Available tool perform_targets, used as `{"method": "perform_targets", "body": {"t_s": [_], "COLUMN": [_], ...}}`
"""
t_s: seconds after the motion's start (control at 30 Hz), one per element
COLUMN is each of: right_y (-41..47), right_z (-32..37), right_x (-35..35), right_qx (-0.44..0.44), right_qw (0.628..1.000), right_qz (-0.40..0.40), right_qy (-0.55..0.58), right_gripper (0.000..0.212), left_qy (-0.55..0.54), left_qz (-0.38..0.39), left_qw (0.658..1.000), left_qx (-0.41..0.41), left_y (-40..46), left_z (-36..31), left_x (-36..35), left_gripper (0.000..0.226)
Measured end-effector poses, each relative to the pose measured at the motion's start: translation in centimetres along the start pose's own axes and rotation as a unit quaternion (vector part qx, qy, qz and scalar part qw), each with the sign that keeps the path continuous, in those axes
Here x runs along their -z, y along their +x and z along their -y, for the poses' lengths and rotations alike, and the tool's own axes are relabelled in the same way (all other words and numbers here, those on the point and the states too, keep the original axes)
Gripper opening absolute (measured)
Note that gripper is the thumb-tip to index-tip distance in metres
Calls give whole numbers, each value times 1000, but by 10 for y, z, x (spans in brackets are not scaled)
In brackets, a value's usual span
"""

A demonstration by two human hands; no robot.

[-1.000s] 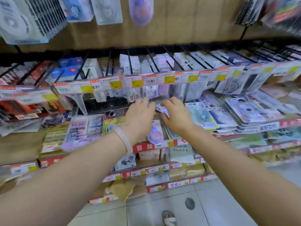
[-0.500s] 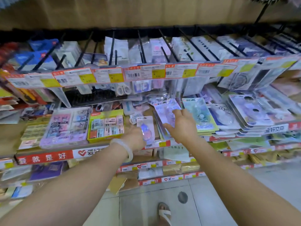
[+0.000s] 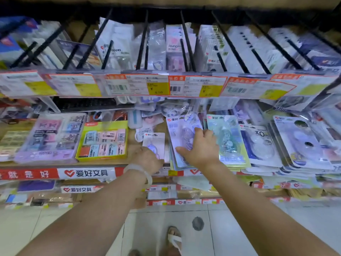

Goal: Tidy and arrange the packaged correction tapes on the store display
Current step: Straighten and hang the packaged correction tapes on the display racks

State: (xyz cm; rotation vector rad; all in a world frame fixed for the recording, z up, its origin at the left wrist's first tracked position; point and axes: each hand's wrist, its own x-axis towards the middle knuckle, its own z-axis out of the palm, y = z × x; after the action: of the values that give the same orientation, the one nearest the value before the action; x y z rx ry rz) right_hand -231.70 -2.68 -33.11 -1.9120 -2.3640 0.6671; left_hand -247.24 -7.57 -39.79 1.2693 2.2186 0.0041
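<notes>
A small clear pack with a purple correction tape (image 3: 154, 143) stands near the shelf's front edge, and my left hand (image 3: 147, 159) grips its lower end. Just to its right lies a stack of purple-carded correction tapes (image 3: 180, 132); my right hand (image 3: 200, 147) rests on top of it with fingers spread over the top pack. To the right of that lie a green-carded stack (image 3: 228, 139) and a blue 30 m stack (image 3: 258, 145). Loose tape packs (image 3: 166, 109) are jumbled behind, under the price rail.
A yellow box of erasers (image 3: 103, 141) and a purple eraser pack (image 3: 51, 137) sit left of my hands. A rail of price tags (image 3: 166, 85) overhangs the shelf, with hooks of hanging packs (image 3: 177, 45) above. Lower shelves and the tiled floor (image 3: 166, 228) are below.
My hands came down from under the price rail to the shelf's front. The left hand holds the small purple pack lower; the right hand settled flat onto the purple stack. The view tilted down.
</notes>
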Motion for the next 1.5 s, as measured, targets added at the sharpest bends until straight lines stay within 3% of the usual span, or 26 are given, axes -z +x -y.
{"method": "perform_targets", "body": {"t_s": [0.3,0.43,0.57,0.77,0.9,1.07,1.17,1.33,1.5], "right_y": [2,4,1,-11,-44,-64,-67,-98,-133], "right_z": [-2,-1,-2,8,20,29,30,38,48], "right_x": [-1,-1,-1,8,1,13,25,14,-4], "right_qx": [9,-17,-23,-35,-11,-27,-64,-26,15], "right_qw": [1000,999,999,995,992,988,975,977,986], "right_qz": [23,32,15,-30,-47,-17,-11,-22,-34], "right_qy": [1,25,37,93,120,151,212,211,164], "right_gripper": [74,75,76,79,80,87,80,65,79], "left_qy": [-172,-207,-275,-313,-324,-295,-286,-277,-272], "left_qz": [-49,-63,-92,-155,-158,-150,-162,-160,-179], "left_qw": [977,966,950,934,931,943,944,947,945], "left_qx": [117,138,118,77,55,31,1,6,-30], "left_y": [-4,-14,-29,-62,-97,-137,-155,-179,-203], "left_z": [0,11,25,47,63,76,76,79,84], "left_x": [8,22,39,54,52,52,55,63,75], "left_gripper": [38,52,65,67,71,42,26,56,44]}}
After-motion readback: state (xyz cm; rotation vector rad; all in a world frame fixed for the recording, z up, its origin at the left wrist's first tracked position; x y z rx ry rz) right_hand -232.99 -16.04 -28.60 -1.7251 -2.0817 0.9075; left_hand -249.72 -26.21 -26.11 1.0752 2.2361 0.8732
